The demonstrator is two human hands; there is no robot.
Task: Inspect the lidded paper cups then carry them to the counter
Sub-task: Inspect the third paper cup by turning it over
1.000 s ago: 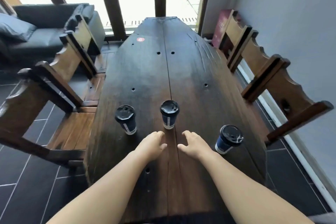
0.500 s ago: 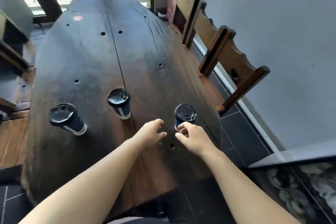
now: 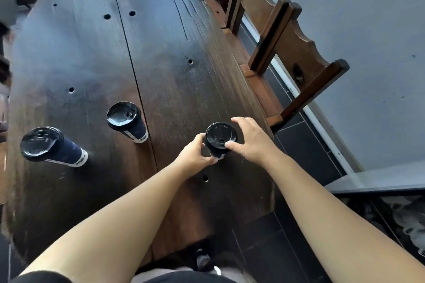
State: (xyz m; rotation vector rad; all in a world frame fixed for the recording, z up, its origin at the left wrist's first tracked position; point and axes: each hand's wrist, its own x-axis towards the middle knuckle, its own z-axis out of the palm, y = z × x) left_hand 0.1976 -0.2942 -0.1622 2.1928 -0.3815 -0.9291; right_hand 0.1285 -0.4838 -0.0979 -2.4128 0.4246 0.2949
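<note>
So both hands have just landed on the rightmost cup (image 3: 220,140). A second ago they were hovering together over the bare wood in front of the middle cup (image 3: 127,120), and half a second back they were only closing in on this one, fingers not quite there. The view has swung right along with them, so the whole table (image 3: 96,57) sits further left in the picture.

The left hand (image 3: 195,155) is wrapped around the lower side of the cup body, fingers curled onto it. The right hand (image 3: 249,139) comes in from the other side with the thumb pressing on the near rim of the black lid, by the sip hole, and the other fingers arched around the far side. So both are clamped on the same cup, which looks like it's standing on the table near the right edge, though the hands hide its base.

The middle cup and the left cup (image 3: 51,146) stand untouched, well apart from the hands, lids on.

My read: inspection of cup one is just starting, probably a lid-seat check. Nothing has gone to the counter yet, and I can't make out a counter for sure from here. Two more cups to go after this.
</note>
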